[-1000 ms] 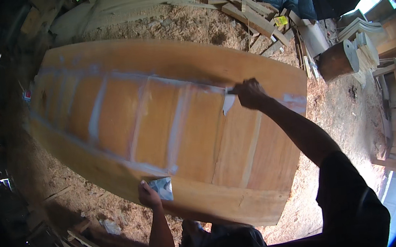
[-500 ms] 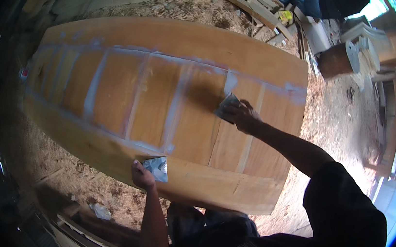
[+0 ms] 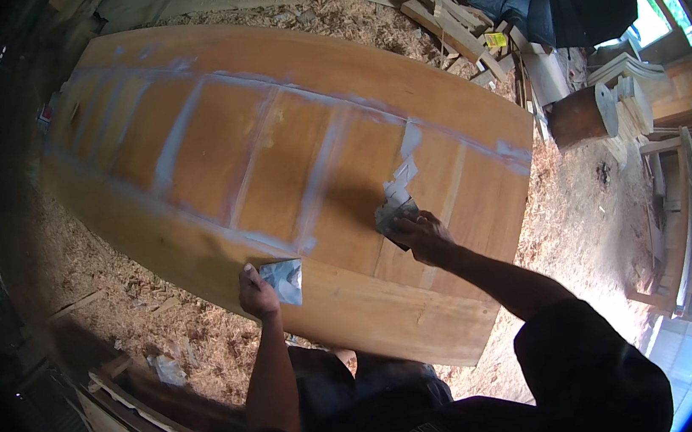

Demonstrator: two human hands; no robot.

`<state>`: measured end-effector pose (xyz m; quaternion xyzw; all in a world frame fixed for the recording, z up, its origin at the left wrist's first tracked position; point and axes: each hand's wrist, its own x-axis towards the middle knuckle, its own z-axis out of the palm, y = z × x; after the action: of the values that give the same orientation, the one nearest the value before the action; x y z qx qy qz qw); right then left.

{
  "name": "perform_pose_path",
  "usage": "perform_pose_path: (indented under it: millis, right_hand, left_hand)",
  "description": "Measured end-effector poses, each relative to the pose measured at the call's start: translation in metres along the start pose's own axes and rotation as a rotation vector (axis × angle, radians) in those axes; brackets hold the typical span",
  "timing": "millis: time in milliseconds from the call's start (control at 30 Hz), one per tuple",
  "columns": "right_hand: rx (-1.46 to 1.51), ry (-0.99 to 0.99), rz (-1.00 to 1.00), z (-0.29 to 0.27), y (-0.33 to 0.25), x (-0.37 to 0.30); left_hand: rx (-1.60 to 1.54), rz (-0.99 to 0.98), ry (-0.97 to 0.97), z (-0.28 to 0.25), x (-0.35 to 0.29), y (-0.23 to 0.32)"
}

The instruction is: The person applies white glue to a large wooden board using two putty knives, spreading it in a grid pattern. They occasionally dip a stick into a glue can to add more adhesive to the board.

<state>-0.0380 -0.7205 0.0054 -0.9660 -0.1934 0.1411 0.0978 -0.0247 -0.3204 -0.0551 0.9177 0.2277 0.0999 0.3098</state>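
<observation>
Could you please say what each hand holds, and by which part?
The left hand holds a flat, square, grey plate by its left edge; the right hand, a flat, dark scraper by its right side.

Head cam, left fisheye of the worn pair, looks steeply down and forward over the wearer's dark shirt (image 3: 481, 427), which shows along the lower edge. Near enough for left hand (image 3: 258, 292) and right hand (image 3: 425, 238) to read clearly, wide enough to fit the wooden panel (image 3: 273, 173) end to end (edges bend, rim goes black).
</observation>
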Motion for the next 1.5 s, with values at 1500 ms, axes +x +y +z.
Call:
perform_pose_path:
  millis: [1500]
  right_hand:
    - [0.009, 0.198, -0.218, -0.01, -0.058, 0.004]
  left_hand:
    - [-0.003, 0.087, -0.064, 0.0, -0.006, -0.014]
